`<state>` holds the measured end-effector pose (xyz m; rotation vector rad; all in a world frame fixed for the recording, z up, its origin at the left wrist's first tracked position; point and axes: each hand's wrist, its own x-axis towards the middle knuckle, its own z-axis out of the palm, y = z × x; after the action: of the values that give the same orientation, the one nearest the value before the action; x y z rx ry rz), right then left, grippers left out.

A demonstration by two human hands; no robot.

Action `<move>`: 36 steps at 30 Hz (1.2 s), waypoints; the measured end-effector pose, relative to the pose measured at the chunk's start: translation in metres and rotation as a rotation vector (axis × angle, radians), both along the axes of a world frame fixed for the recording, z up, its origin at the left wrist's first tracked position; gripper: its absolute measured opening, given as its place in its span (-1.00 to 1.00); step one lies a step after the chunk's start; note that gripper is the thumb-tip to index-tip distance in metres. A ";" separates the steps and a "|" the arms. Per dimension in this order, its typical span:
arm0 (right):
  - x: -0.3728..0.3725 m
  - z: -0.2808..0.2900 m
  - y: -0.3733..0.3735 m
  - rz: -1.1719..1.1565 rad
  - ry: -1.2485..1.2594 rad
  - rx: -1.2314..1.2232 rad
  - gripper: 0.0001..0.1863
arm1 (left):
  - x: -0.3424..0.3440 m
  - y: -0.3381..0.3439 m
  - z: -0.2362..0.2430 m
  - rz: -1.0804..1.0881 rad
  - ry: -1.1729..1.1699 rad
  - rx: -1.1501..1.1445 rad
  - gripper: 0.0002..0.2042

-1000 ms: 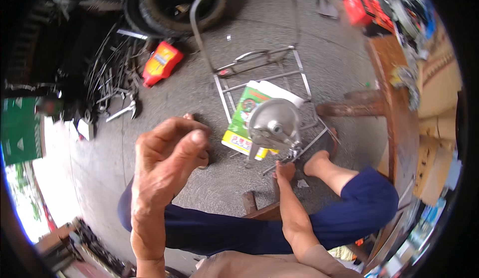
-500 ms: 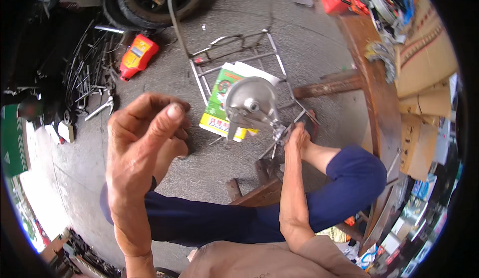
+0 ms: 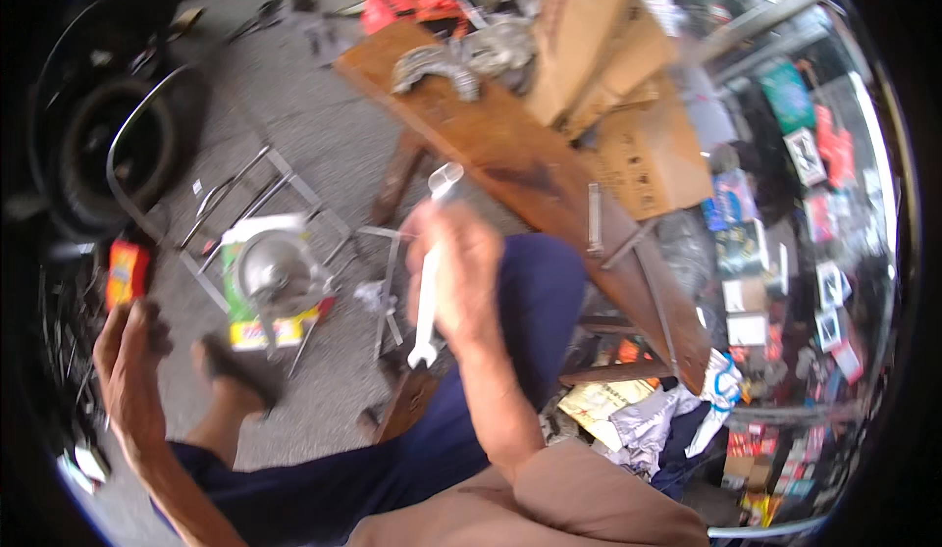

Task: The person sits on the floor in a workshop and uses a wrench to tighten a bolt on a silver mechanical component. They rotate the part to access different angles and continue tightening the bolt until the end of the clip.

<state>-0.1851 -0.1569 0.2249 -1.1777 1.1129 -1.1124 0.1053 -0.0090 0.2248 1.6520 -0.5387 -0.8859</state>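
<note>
My right hand is closed around a silver wrench, held up over my right knee beside the wooden bench. The wrench's open jaw points toward me; its ring end sticks out past my fingers. My left hand is raised at the left, fingers loosely bent and apart, with nothing visible in it. Beyond it on the floor, a round silver metal hub part with a lever rests on a green and yellow printed package. Motion blurs both hands somewhat.
A tubular metal rack lies around the package. The long wooden bench crosses to the right, with a curved metal piece and a small tool on it. Left are tyres and a red-yellow bottle; cardboard leans right.
The view has swung right. My right hand has left the spot near the hub part and my foot, and now holds up a wrench. My left hand appears lower and farther left.
</note>
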 end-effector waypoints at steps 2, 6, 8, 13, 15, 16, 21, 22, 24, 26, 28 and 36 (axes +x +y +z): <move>-0.018 0.009 0.019 0.072 0.143 -0.029 -0.69 | 0.004 0.001 -0.011 -0.092 0.101 -0.115 -0.77; -0.069 0.035 0.032 -0.096 0.114 -0.065 -0.69 | -0.016 -0.001 -0.005 0.038 0.004 -0.117 -0.82; -0.103 0.052 0.014 -0.339 0.231 -0.173 -0.65 | -0.015 0.001 -0.003 -0.003 -0.004 -0.109 -0.82; -0.190 0.039 -0.050 -0.512 1.463 -0.458 -0.68 | -0.014 -0.004 0.010 -0.004 0.020 -0.052 -0.79; -0.219 0.012 -0.050 -0.359 1.676 -0.476 -0.66 | -0.015 -0.007 0.015 -0.033 -0.009 -0.034 -0.79; -0.210 0.011 -0.045 -0.225 1.711 -0.191 -0.64 | -0.018 -0.008 0.016 -0.050 -0.021 -0.023 -0.76; -0.222 -0.019 -0.067 -0.350 1.783 -0.092 -0.54 | -0.017 -0.008 0.013 -0.138 0.075 -0.020 -0.73; -0.203 -0.009 -0.071 -0.316 1.737 0.003 -0.50 | -0.019 -0.005 0.018 -0.110 0.069 0.000 -0.73; -0.212 -0.006 -0.079 -0.264 1.589 0.019 -0.49 | -0.026 -0.001 0.025 -0.087 0.074 0.000 -0.70; -0.232 -0.006 -0.085 -0.191 1.532 0.002 -0.49 | -0.024 0.001 0.023 -0.108 0.052 0.003 -0.70; -0.257 -0.014 -0.094 -0.147 1.567 -0.060 -0.49 | -0.025 0.003 0.022 -0.112 0.057 0.015 -0.70; -0.113 0.076 -0.012 -0.032 -0.001 0.009 -0.92 | -0.035 -0.002 0.014 -0.223 0.095 -0.004 -0.70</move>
<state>-0.2982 -0.1688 0.3007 -1.1555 1.1386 -1.1315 0.0705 -0.0115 0.2385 1.5577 -0.6669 -1.1196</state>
